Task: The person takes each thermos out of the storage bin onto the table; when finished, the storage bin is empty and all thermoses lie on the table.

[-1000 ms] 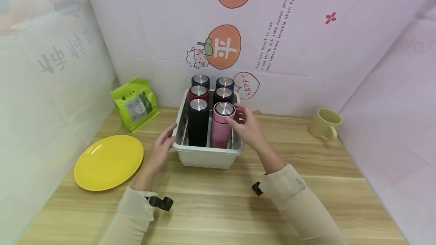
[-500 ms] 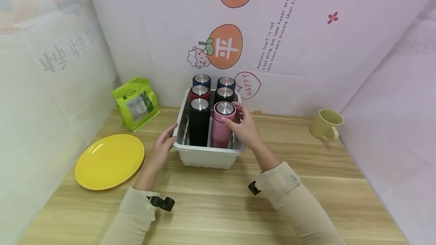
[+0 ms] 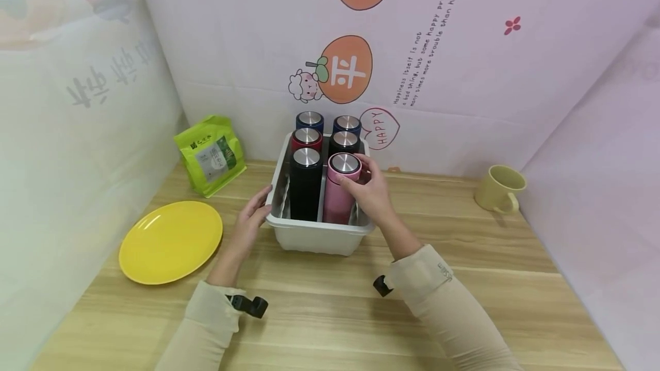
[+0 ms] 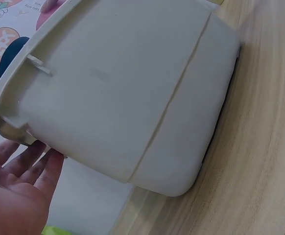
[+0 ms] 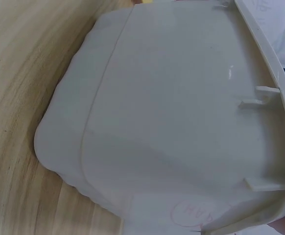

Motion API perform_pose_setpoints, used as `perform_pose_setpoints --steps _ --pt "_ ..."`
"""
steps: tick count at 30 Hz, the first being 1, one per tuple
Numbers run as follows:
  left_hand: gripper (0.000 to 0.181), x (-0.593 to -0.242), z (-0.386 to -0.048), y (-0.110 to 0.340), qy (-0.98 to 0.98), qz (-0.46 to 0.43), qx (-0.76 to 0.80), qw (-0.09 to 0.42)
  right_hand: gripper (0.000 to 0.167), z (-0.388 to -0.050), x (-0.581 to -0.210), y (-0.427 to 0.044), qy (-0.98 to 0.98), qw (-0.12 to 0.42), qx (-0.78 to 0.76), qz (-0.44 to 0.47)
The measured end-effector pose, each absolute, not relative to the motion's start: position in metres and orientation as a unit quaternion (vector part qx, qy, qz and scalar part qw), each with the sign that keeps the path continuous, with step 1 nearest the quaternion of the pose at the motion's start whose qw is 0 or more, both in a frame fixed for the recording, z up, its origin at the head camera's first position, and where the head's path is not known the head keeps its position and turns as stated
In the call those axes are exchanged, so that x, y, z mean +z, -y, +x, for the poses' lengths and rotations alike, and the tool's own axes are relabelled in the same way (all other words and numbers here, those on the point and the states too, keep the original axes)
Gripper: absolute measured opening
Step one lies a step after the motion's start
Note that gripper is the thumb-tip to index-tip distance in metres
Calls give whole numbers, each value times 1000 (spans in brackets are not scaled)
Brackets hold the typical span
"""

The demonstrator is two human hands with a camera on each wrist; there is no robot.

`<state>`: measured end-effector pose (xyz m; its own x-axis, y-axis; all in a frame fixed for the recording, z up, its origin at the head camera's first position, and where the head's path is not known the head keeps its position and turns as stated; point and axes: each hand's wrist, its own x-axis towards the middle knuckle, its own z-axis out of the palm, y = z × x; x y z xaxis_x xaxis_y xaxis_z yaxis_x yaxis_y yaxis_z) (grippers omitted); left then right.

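A pale plastic bin (image 3: 321, 238) with a middle divider stands on the table, thermos bottles upright in it. In front are a black thermos (image 3: 305, 190) on the left and a pink thermos (image 3: 337, 202) on the right. Behind them stand a red thermos (image 3: 307, 137), a second black thermos (image 3: 344, 141) and two blue ones at the back. My right hand (image 3: 375, 194) holds the pink thermos near its top, thumb on the front side. The left hand (image 3: 247, 228) grips the bin's left rim, its fingers (image 4: 44, 171) below the rim in the left wrist view.
A yellow plate (image 3: 171, 242) lies to the left, with a green pouch (image 3: 212, 156) upright behind it. At the far right stands a yellow-green mug (image 3: 497, 188). Printed white sheets (image 3: 232, 44) close off the back and both sides of the wooden table (image 3: 319, 314).
My right thumb has moved inward onto the front of the pink thermos. The left hand stays at the bin's rim. The whole head view has shifted slightly, so everything appears farther right.
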<state>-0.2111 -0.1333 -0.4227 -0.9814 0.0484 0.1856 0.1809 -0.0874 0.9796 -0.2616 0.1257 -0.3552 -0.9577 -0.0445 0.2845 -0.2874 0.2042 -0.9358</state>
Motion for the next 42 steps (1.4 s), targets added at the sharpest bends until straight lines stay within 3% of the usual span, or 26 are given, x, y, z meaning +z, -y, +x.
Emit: perform_pose_setpoints --steps 8,17,42 --pt "48 -422 -212 134 675 -85 -732 40 57 -259 -357 -126 767 135 619 100" --pt "49 -422 -212 133 675 -90 -731 36 61 -255 -345 -129 778 138 607 89" --pt "50 -418 -210 134 676 -77 -732 28 56 -249 -248 -150 744 152 645 88"
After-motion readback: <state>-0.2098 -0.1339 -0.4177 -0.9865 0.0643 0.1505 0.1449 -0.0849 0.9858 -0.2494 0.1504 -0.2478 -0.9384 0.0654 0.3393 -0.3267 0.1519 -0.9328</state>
